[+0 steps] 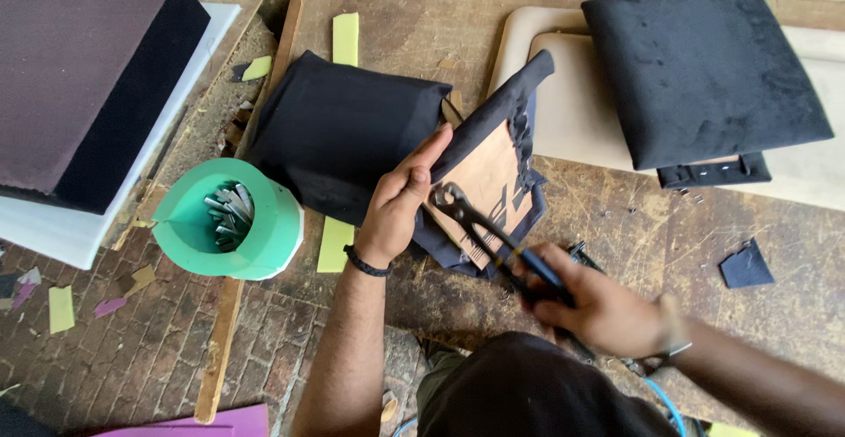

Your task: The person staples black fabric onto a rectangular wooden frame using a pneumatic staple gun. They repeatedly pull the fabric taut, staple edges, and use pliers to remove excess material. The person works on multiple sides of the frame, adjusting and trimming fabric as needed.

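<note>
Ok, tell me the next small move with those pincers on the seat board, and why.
Probably close the pincers on a fastener at the fabric edge and lever it out. Their head rests on the bare wooden board, the right hand grips the handles, and the left hand braces the board where the dark fabric is already peeled back. The fastener itself is too small to make out.

My upholstery workshop, scarred wooden desk (616,217) littered with fabric scraps, dark velvet seat cushions (704,58) far right, foam block (79,76) far left, green tub of metal fasteners (231,219), brick floor (132,349) strewn with foam offcuts, pincers (493,239) in my right grip.
</note>
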